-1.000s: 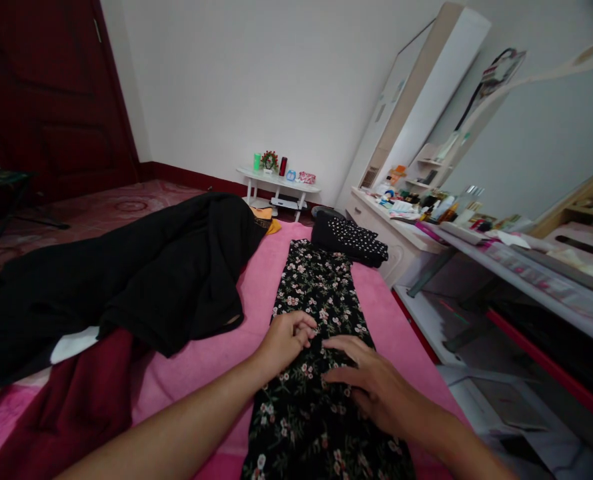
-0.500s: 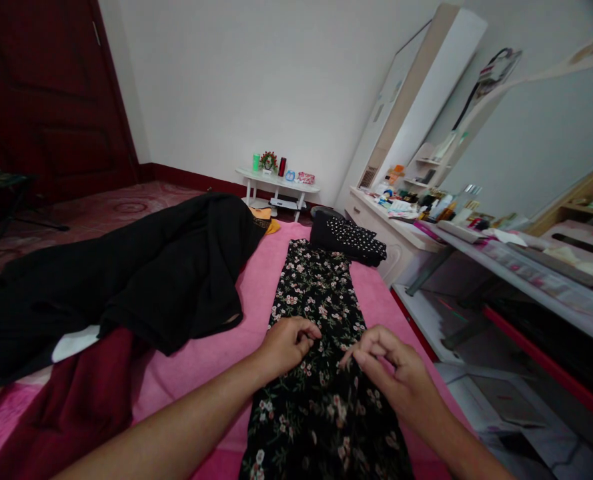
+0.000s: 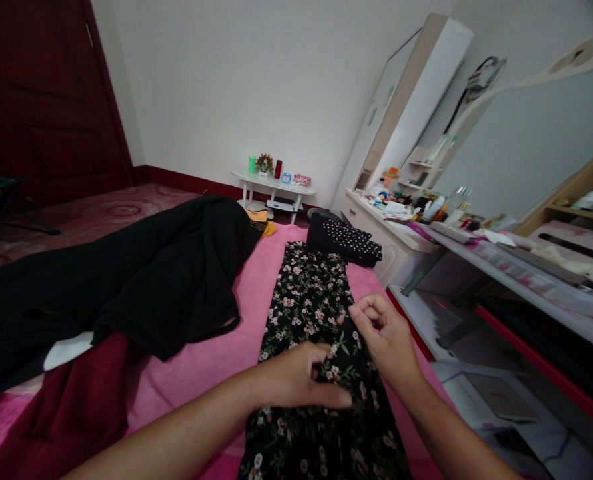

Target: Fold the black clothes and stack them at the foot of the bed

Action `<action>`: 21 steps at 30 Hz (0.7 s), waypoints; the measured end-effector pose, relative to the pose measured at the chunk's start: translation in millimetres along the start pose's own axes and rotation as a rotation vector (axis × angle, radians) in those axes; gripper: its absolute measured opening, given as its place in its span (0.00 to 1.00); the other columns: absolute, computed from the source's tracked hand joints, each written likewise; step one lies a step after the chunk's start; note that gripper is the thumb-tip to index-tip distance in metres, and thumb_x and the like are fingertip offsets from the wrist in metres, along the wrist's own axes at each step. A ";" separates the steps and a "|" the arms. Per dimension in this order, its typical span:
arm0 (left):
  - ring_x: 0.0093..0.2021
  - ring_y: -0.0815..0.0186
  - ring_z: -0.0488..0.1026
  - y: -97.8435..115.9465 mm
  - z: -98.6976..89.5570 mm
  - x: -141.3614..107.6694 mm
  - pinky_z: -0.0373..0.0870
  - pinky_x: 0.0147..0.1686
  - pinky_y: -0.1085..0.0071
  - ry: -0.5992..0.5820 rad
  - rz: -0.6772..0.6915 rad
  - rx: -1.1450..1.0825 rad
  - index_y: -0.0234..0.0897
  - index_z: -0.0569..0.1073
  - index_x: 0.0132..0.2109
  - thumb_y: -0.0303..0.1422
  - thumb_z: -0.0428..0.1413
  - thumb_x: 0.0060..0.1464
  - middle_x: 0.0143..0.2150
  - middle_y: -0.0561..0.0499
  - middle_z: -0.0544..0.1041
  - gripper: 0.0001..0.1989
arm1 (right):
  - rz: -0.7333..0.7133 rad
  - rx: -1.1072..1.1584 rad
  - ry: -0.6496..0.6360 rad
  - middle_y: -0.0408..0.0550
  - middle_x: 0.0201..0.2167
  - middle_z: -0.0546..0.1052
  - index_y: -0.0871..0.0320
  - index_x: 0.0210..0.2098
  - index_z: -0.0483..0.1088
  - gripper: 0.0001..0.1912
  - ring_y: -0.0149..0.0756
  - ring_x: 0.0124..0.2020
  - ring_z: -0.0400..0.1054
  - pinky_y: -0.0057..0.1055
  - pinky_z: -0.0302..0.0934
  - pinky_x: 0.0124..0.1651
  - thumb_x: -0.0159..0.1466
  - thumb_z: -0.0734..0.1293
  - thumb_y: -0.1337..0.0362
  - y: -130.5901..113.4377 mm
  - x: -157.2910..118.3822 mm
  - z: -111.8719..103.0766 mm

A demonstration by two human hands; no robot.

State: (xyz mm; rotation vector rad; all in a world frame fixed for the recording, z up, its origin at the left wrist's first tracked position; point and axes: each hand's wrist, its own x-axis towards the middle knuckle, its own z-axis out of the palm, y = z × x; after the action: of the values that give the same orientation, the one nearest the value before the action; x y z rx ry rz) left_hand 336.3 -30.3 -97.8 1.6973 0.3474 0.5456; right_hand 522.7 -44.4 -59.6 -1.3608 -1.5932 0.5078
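Black floral cloth (image 3: 309, 287) lies lengthwise at centre frame, spread out but apparently not folded up, its near part pinched by the right hand (image 3: 352, 313) beside the open left hand (image 3: 333, 377). Dotted clothing (image 3: 343, 240), upper right of centre, sits folded; a black garment (image 3: 176, 267), left, sprawls loose.

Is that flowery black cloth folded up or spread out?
Spread out lengthwise: the floral cloth runs along the pink sheet, one part pinched up by the right hand. Whether it's doubled, I cannot tell.
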 end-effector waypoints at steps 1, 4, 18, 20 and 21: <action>0.38 0.64 0.70 2.0 -5.2 1.3 0.67 0.41 0.70 0.068 -0.001 -0.026 0.34 0.74 0.38 0.43 0.59 0.50 0.37 0.52 0.75 0.16 | -0.006 -0.014 0.005 0.37 0.20 0.63 0.55 0.30 0.61 0.11 0.27 0.21 0.58 0.24 0.51 0.25 0.64 0.63 0.57 1.5 -1.2 -2.8; 0.36 0.66 0.70 17.9 -30.0 3.6 0.66 0.38 0.71 0.321 -0.014 -0.076 0.32 0.73 0.36 0.41 0.58 0.52 0.35 0.51 0.75 0.14 | -0.017 -0.037 -0.023 0.37 0.20 0.63 0.56 0.29 0.62 0.10 0.27 0.22 0.58 0.24 0.51 0.26 0.63 0.63 0.58 6.7 -8.8 -11.8; 0.26 0.71 0.70 45.1 -23.6 -6.0 0.65 0.26 0.77 -0.123 -0.207 0.323 0.38 0.76 0.40 0.32 0.58 0.50 0.33 0.56 0.75 0.09 | 0.267 0.146 -0.704 0.41 0.27 0.74 0.59 0.34 0.72 0.04 0.29 0.29 0.65 0.25 0.56 0.32 0.59 0.66 0.67 14.2 -47.1 -23.1; 0.24 0.70 0.70 24.5 -25.3 4.0 0.66 0.23 0.75 -0.004 -0.306 0.380 0.37 0.75 0.41 0.33 0.56 0.51 0.33 0.55 0.75 0.10 | 0.341 0.151 -0.709 0.40 0.25 0.72 0.59 0.33 0.71 0.03 0.27 0.27 0.63 0.23 0.54 0.30 0.57 0.66 0.69 25.6 -49.5 -23.5; 0.26 0.68 0.71 14.8 -26.8 10.2 0.68 0.26 0.74 0.108 -0.307 0.452 0.36 0.75 0.40 0.31 0.55 0.51 0.34 0.54 0.75 0.09 | 0.367 0.153 -0.690 0.40 0.24 0.72 0.60 0.32 0.70 0.03 0.26 0.26 0.62 0.23 0.52 0.29 0.57 0.66 0.69 32.1 -50.8 -23.1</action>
State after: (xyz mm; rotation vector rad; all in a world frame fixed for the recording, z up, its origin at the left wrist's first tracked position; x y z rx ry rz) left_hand 329.6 -5.6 -78.1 1.9986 0.8439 0.3461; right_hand 555.9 -87.5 -93.9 -1.4479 -1.7803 1.4124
